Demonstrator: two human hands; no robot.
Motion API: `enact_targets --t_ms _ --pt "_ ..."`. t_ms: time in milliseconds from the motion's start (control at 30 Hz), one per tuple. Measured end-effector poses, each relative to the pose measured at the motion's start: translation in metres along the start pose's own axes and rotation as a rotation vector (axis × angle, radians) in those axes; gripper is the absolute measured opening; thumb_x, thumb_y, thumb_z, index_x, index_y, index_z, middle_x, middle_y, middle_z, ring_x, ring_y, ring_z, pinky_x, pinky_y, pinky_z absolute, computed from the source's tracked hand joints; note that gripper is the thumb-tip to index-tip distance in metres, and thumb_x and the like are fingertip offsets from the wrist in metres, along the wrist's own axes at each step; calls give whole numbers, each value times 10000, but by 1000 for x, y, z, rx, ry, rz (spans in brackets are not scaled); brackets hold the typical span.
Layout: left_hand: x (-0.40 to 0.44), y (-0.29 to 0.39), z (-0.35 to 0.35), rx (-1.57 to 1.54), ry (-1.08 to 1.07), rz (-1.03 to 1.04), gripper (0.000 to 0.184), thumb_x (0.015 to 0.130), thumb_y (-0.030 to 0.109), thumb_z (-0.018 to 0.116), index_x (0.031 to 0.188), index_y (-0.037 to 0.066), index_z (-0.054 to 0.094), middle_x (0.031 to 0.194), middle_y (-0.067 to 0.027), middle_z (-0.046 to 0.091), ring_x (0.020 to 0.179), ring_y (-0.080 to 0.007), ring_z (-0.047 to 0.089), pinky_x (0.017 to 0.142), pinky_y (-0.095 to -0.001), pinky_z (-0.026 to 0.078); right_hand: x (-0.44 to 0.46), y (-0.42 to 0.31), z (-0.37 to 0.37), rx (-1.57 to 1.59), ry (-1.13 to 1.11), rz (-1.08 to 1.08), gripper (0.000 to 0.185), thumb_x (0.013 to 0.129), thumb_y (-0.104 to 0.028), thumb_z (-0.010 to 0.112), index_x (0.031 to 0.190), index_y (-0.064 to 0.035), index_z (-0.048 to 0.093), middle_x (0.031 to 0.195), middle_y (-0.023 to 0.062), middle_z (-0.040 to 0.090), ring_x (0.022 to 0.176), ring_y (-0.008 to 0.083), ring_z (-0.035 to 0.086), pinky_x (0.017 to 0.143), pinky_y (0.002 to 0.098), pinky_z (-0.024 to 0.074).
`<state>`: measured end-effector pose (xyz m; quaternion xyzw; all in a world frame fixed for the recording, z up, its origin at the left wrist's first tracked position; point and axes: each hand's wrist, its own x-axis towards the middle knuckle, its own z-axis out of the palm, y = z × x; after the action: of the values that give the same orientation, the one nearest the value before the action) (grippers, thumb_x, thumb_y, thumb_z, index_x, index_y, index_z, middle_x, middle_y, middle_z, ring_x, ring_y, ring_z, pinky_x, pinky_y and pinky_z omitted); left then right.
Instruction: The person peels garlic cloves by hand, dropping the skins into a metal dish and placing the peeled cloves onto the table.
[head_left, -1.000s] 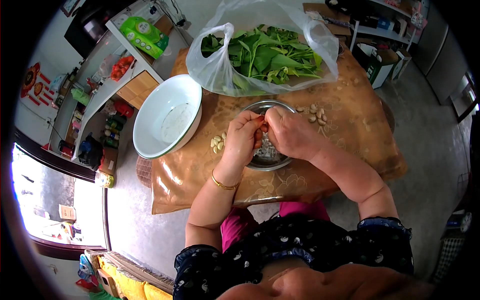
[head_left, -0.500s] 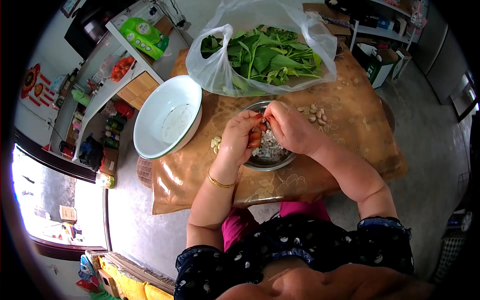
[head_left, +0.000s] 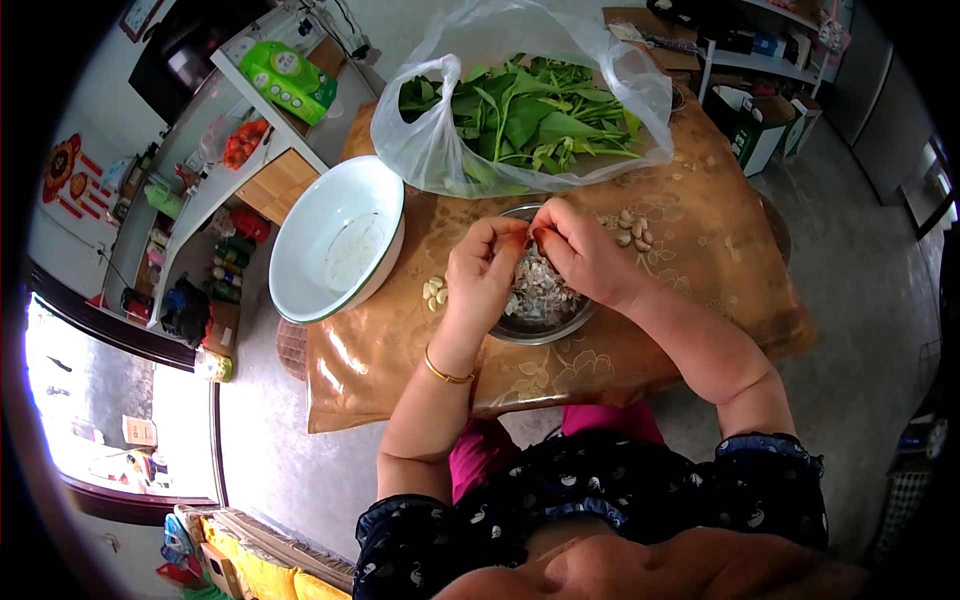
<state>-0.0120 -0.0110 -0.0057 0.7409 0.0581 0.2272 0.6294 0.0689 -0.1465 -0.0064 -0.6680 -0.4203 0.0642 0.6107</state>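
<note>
My left hand (head_left: 485,268) and my right hand (head_left: 578,250) meet fingertip to fingertip, both closed in a pinch. Between them is a small pale piece, seemingly a garlic clove (head_left: 531,231), mostly hidden by the fingers. Below lies a steel bowl (head_left: 545,337) holding a heap of papery garlic skins (head_left: 543,290). Peeled garlic cloves (head_left: 435,292) rest on the table left of my left wrist. Unpeeled garlic cloves (head_left: 634,230) lie to the right, beyond my right hand.
A white enamel basin (head_left: 300,262) stands on the table's left side. At the far side, a clear plastic bag (head_left: 455,165) holds green leafy stems (head_left: 540,115). A patterned brown tablecloth (head_left: 700,220) covers the table. Shelving (head_left: 195,195) stands further left.
The fingers have shifted slightly and uncurled some, uncovering more of the garlic skins in the bowl. Both hands remain joined above it.
</note>
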Motion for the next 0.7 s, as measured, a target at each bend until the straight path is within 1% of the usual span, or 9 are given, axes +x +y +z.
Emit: enact_targets --t_ms 100,200,300,400,500,700 --pt "0 0 -1 28 -55 84 102 853 19 590 949 -11 608 756 3 604 629 -25 468 576 -168 402 0 -2 -1 32 4 12 42 877 -29 477 896 6 491 736 26 511 678 96 441 614 245 394" --pt "3 -1 0 -42 -53 43 125 886 71 570 991 16 609 718 36 570 534 -6 406 466 -157 314 0 -3 -1 68 -14 34 39 879 -31 470 895 -1 489 722 8 491 665 76 422 591 234 378" --pt "5 -4 -4 -109 -65 26 123 885 63 562 982 12 619 721 23 585 532 -10 409 464 -157 315 0 -5 -2 108 -39 64 37 882 -35 462 896 -10 485 713 -8 476 648 56 404 566 222 356" --pt "5 3 -6 -174 -27 -80 117 875 46 573 971 6 625 769 -2 623 535 -9 412 464 -157 326 0 -5 -4 124 -57 78 39 884 -44 457 897 -17 482 709 -17 473 637 46 393 552 215 344" --pt "8 2 -10 -269 -29 -134 127 895 72 548 975 11 626 770 -8 626 528 -14 406 460 -161 327 0 -7 -5 154 -74 112 44 883 -55 455 897 -22 481 703 -20 470 622 43 387 543 214 340" --pt "10 5 -15 -318 -25 -143 129 897 67 541 975 21 632 768 -1 622 541 -10 407 466 -159 326 0 -7 -6 201 -110 165 80 885 -80 447 872 -17 493 704 -8 506 601 54 422 526 231 358"
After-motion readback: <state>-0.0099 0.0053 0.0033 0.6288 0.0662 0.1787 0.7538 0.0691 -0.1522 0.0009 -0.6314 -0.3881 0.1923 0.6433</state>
